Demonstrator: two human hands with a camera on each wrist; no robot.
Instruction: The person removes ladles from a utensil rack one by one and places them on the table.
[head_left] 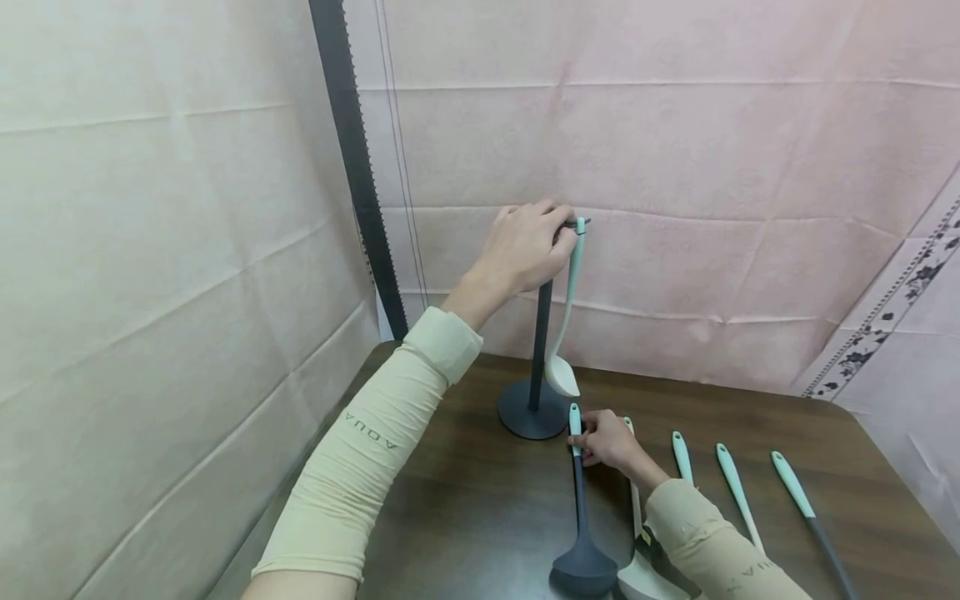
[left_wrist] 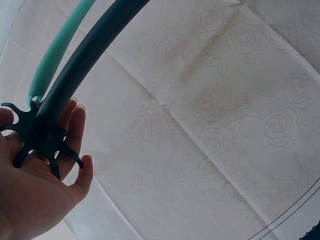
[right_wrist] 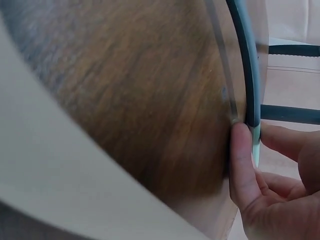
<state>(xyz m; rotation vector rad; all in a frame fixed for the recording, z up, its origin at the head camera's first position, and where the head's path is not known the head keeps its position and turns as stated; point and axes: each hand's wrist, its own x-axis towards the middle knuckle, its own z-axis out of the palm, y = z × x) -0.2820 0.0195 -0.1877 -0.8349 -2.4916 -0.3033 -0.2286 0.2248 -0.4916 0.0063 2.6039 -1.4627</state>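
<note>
My left hand (head_left: 525,246) grips the hooked top of a dark utensil stand (head_left: 542,342) from above, fingers cupped around its hook ring (left_wrist: 35,132) in the left wrist view. A white ladle (head_left: 561,375) with a mint handle hangs from one hook, just right of that hand. Lower down, my right hand (head_left: 609,440) pinches the mint handle of a dark spatula (head_left: 585,569) with a broad rounded head. Its dark shaft (right_wrist: 247,65) runs up from between thumb and fingers (right_wrist: 242,160) in the right wrist view. The handle's top end lies close to the stand's round base (head_left: 517,412).
A white broad-headed utensil (head_left: 645,579) lies partly behind the right forearm. Further right are several mint handles, including a white-shafted utensil (head_left: 738,496) and a dark-shafted one (head_left: 806,508), on the brown wooden table (head_left: 450,500). Pale cloth (head_left: 675,167) hangs behind.
</note>
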